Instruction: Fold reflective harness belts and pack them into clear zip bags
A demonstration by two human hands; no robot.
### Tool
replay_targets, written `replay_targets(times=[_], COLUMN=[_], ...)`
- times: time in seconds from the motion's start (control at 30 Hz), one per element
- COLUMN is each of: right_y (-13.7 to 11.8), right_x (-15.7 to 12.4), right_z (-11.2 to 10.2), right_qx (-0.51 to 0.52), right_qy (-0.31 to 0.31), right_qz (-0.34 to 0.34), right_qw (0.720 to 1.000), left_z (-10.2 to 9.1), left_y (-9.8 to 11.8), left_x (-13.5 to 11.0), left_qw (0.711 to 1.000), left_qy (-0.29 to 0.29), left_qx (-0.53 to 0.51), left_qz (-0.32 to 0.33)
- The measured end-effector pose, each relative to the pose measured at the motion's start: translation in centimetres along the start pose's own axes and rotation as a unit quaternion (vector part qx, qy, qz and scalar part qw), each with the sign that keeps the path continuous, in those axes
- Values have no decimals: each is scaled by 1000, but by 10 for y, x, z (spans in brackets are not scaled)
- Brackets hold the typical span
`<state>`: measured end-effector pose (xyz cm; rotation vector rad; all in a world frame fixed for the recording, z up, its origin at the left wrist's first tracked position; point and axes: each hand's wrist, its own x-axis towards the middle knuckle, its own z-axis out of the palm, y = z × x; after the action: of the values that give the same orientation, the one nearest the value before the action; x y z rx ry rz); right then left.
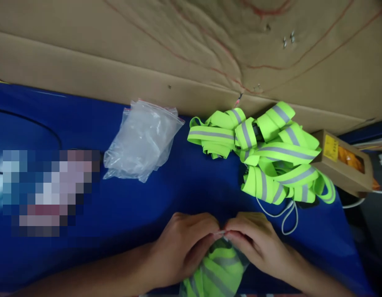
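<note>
Near the bottom middle, a clear zip bag point(220, 270) holds a neon yellow-green reflective strap with grey stripes. My left hand point(187, 241) pinches the bag's top edge from the left. From the right, my right hand point(255, 239) pinches the same edge, its fingertips close to those of my left hand. Beyond my right hand lies a heap of rolled reflective straps point(277, 152) in the same yellow-green. A stack of clear zip bags point(144, 142) rests on the blue table, ahead of my left hand.
A brown cardboard box point(347, 165) with a window and orange contents stands at the table's right edge. A white cord point(290, 216) loops beside the straps. Brown board point(116, 66) backs the blue table point(132, 214). A pixelated area covers something at left.
</note>
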<state>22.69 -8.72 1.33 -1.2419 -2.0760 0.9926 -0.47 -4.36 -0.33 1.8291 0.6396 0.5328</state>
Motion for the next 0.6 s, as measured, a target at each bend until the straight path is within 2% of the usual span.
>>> replay_targets(times=[0.1,0.23,0.37,0.47,0.6], right_y=[-2,-3,-4,-2,6], right_x=[3,2,0,-1,-8], right_z=[0,3,7,8,2], right_qx=[-22,-67,-52,-31,3], right_qy=[15,25,42,98,233], right_qz=[15,-23,-41,-35,3], right_qw=[1000,997,997,994,973], left_z=[-1,-2,-5,-11,-12], left_y=[1,3,7,9,11], left_x=[2,2,2,4,4], left_qw=[1000,1000,999,994,979], left_qy=[13,8,4,-18,-49], left_qx=[3,1,-24,-90,-157], left_qz=[-10,-9,-33,-56,-118])
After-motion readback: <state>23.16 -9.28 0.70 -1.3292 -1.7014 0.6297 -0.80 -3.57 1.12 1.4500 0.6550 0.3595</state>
